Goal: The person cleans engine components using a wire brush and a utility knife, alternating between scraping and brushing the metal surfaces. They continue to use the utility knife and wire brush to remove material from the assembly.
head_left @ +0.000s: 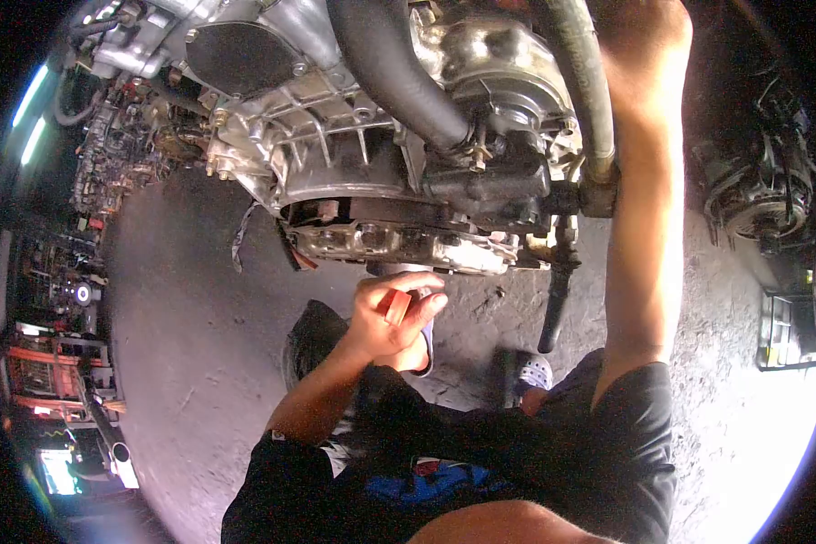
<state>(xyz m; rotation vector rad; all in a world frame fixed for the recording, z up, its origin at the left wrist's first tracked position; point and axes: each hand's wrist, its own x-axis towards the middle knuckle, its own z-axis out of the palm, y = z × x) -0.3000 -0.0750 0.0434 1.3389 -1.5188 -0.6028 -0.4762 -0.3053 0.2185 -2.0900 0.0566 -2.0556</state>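
A large metal engine assembly (335, 168) fills the upper middle, with a thick black hose (390, 72) and a greyish hose (585, 82) running over it. Just below its lower edge, my left hand (394, 317) has its fingers curled round a small orange-red piece (396, 307). The fingertips of that hand are close to the round metal underside (408, 249); whether they touch it is unclear. My right arm reaches up along the engine's right side. Only the wrist and part of my right hand (648, 32) show at the top edge, and the fingers are hidden.
Stacked machine parts (122, 154) and an orange-red rack (54, 367) line the left side. Another mechanical assembly (762, 199) stands at the right, above a dark metal frame (780, 331). A black hose end (553, 308) hangs down near my feet on the grey floor (199, 299).
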